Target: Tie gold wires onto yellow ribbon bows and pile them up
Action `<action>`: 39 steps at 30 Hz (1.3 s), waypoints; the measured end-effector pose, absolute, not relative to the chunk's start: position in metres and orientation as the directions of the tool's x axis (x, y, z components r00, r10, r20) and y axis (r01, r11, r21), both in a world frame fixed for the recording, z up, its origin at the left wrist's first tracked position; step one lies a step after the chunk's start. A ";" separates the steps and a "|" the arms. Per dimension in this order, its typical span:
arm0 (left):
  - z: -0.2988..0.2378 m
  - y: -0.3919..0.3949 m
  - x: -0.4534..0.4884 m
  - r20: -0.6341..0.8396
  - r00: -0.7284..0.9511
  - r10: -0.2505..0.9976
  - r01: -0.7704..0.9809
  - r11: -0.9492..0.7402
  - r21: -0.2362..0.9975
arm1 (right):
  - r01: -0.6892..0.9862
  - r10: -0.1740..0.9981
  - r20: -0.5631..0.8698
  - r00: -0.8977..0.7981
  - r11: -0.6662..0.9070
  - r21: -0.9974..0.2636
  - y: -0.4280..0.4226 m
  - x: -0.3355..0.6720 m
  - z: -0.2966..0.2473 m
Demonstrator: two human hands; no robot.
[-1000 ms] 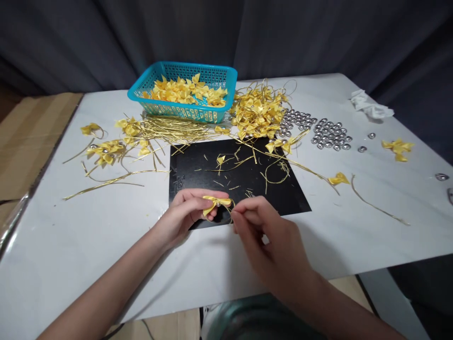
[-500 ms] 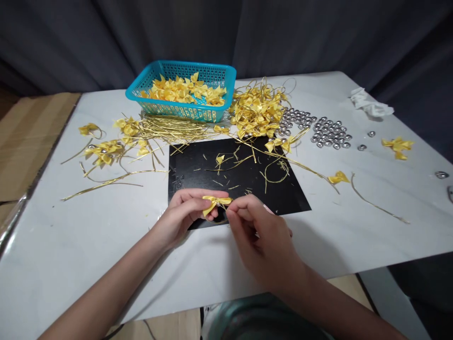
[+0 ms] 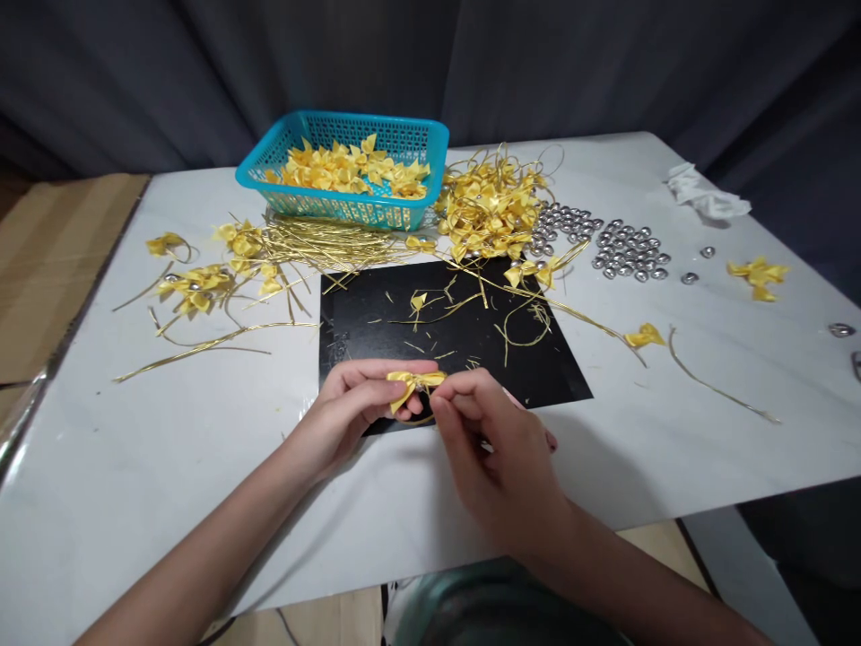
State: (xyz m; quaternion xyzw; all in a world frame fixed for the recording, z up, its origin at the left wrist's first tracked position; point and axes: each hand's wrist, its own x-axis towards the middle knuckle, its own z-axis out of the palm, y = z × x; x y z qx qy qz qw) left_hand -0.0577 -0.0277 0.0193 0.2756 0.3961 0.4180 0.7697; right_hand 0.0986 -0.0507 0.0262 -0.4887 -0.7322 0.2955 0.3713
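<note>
Over the front of a black mat point(image 3: 377, 332), my left hand point(image 3: 356, 390) pinches a yellow ribbon bow point(image 3: 407, 386) between thumb and fingers. A small silvery bit shows at the bow's middle, with thin gold cord point(image 3: 418, 420) looping below it. My right hand point(image 3: 501, 440) is closed at the bow's right end, its thumb and forefinger pinched on the gold cord. Something pinkish point(image 3: 514, 399) peeks out behind the right hand; its kind is hidden.
A blue basket point(image 3: 340, 199) of yellow bows stands at the back. Near it lie gold cord lengths point(image 3: 329, 244), a pile of corded bows point(image 3: 488, 211) and silver beads point(image 3: 629, 251). Loose bows point(image 3: 195, 289) lie left; a crumpled white tissue point(image 3: 706, 193) lies right.
The bow has tipped slightly and shifted a little right, showing more of its silvery middle. Both hands keep nearly the same hold and place.
</note>
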 end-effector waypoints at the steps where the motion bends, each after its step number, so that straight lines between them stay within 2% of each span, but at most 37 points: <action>1: 0.019 -0.028 -0.058 -0.372 0.341 0.864 -0.426 0.494 0.758 | 0.491 0.936 0.260 -0.238 0.347 -0.799 -0.051 0.098 0.025; 5: 0.018 -0.030 -0.057 -0.296 0.330 0.896 -0.407 0.418 0.813 | 0.456 0.946 0.253 -0.205 0.321 -0.830 -0.053 0.096 0.022; 12: 0.015 -0.037 -0.055 -0.050 0.259 0.965 -0.348 0.141 0.927 | 0.402 0.944 0.262 -0.199 0.322 -0.857 -0.054 0.096 0.018; 18: 0.015 -0.041 -0.051 0.105 0.146 0.984 -0.187 -0.077 0.979 | 0.420 0.939 0.289 -0.184 0.341 -0.841 -0.054 0.095 0.018; 30: 0.018 -0.041 -0.046 0.143 0.046 0.989 0.072 -0.146 0.987 | 0.345 0.946 0.272 -0.174 0.318 -0.883 -0.052 0.095 0.015; 39: 0.007 -0.047 -0.045 0.334 -0.021 0.942 0.262 -0.317 0.912 | 0.275 0.958 0.229 -0.173 0.270 -0.923 -0.056 0.092 0.014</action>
